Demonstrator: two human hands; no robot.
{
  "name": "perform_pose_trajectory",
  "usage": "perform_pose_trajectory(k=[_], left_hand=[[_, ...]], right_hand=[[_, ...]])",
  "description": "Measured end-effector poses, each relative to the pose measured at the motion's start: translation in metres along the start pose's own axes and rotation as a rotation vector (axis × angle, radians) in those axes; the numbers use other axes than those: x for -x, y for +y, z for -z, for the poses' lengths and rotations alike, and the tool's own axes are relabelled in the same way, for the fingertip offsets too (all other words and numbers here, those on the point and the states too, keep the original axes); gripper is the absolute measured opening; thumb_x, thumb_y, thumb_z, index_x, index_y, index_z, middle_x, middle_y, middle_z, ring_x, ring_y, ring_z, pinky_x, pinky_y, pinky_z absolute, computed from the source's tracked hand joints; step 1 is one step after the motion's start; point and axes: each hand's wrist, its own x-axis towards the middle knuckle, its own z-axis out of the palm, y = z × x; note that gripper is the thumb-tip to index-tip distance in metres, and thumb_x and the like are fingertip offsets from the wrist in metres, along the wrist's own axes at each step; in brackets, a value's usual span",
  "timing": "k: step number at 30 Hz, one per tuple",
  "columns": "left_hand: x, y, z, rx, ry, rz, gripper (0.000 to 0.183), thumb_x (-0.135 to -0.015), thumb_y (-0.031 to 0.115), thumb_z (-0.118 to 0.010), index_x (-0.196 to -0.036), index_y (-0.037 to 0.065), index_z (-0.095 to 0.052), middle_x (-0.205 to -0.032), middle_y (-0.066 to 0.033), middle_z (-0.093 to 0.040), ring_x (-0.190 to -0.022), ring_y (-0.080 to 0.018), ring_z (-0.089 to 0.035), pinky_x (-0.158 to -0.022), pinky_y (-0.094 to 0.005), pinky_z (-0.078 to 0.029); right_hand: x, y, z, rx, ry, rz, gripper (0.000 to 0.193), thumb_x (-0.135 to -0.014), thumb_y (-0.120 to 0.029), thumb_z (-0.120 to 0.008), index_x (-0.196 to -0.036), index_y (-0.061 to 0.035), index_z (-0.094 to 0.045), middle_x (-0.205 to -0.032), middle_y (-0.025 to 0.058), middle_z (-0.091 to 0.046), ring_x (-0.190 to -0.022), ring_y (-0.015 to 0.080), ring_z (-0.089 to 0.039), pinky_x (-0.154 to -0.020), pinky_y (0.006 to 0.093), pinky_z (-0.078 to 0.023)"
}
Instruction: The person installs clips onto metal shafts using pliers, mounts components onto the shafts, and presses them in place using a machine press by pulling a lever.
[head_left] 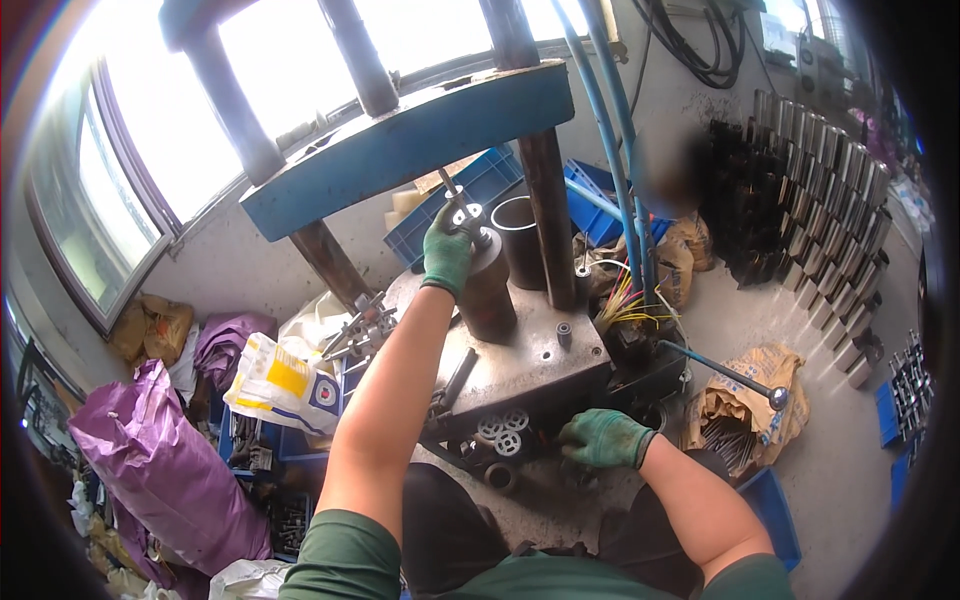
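The dark steel cylinder (488,290) stands upright on the grey press table (540,355), its long axis vertical, just left of the rusty press column (548,215) and under the blue crosshead (400,145). On its top we see a perforated round disc (466,215) lying flat, with a thin rod (452,188) rising from it, tilted up and to the left.

Our left hand (447,255), in a green glove, reaches up and forward with the arm nearly straight; its fingers curl over the cylinder's top edge beside the disc, closed lightly on that rim. Our right hand (604,439), also gloved, rests low at the table's front edge, palm down, fingers bent; we cannot tell whether it grips anything. Similar white discs (503,432) lie just left of it. A steel lever with a ball end (725,372) juts out to the right.
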Motion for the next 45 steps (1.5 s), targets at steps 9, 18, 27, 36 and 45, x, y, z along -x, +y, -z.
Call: perform_pose_trajectory(k=[9,18,27,36,45], left_hand=[[-0.003,-0.004,0.005,0.004,-0.025,0.01,0.054,-0.099,-0.002,-0.07,-0.15,0.011,-0.057,-0.105,-0.0076,-0.074,-0.082,-0.0126,-0.069,-0.071,-0.0285,-0.061],[0.0,-0.005,0.003,0.04,-0.036,0.071,0.058,-0.097,-0.002,-0.074,-0.151,0.014,-0.058,-0.099,-0.0094,-0.074,-0.072,-0.0116,-0.066,-0.062,-0.0271,-0.055],[-0.014,-0.02,0.008,-0.129,-0.041,-0.023,0.055,-0.099,0.001,-0.074,-0.15,0.014,-0.06,-0.091,-0.0047,-0.072,-0.068,-0.0082,-0.064,-0.06,-0.0261,-0.054],[-0.012,-0.021,0.013,-0.109,-0.04,-0.056,0.058,-0.097,0.001,-0.077,-0.151,0.012,-0.06,-0.088,-0.0028,-0.068,-0.065,-0.0072,-0.059,-0.059,-0.025,-0.052],[-0.008,-0.015,0.001,-0.116,-0.054,-0.034,0.061,-0.094,0.0,-0.079,-0.151,0.006,-0.058,-0.084,0.0006,-0.065,-0.063,-0.0054,-0.054,-0.057,-0.0236,-0.047]], right_hand=[[0.03,-0.005,0.02,0.008,0.124,0.029,0.037,-0.095,-0.035,-0.067,-0.118,-0.0071,-0.076,-0.112,0.0154,-0.073,-0.111,0.0365,-0.067,-0.1,0.0468,-0.053],[0.126,-0.04,0.14,0.509,0.424,-0.031,0.029,-0.081,-0.025,-0.077,-0.102,-0.0051,-0.077,-0.098,0.0128,-0.073,-0.093,0.0346,-0.069,-0.088,0.0448,-0.054],[0.188,-0.001,0.185,0.373,0.108,-0.258,0.044,-0.083,-0.032,-0.069,-0.114,-0.0032,-0.077,-0.113,0.019,-0.076,-0.1,0.0376,-0.074,-0.091,0.0442,-0.059],[0.18,-0.029,0.151,0.278,0.144,-0.362,0.037,-0.084,-0.028,-0.064,-0.109,-0.0055,-0.079,-0.099,0.0209,-0.076,-0.091,0.0404,-0.074,-0.085,0.0472,-0.059],[0.217,-0.006,0.093,0.296,0.034,-0.356,0.03,-0.084,-0.03,-0.062,-0.093,-0.0065,-0.078,-0.09,0.0182,-0.075,-0.086,0.0402,-0.073,-0.08,0.0491,-0.059]])
